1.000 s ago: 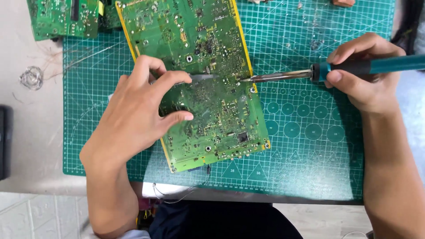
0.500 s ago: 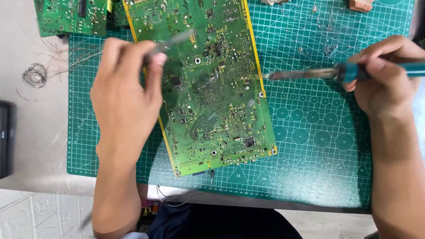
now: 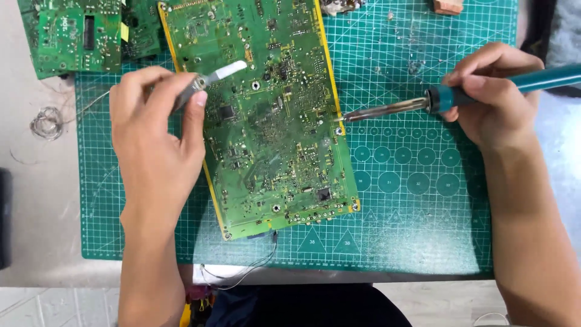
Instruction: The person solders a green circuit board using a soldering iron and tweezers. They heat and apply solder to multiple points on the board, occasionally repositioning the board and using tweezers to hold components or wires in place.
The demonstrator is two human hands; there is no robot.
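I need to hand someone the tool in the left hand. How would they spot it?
On the green cutting mat lies a large green circuit board. Over its upper left part, the left hand pinches a slim grey tool with a flat pale tip, unlike the teal-handled soldering iron.

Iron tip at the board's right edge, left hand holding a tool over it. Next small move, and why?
Probably bring the tool in the left hand across to the iron tip. The tip sits at a pad on the right edge of the board, held by the right hand, while the tool's flat end hovers near the board's upper left, well away from that joint.
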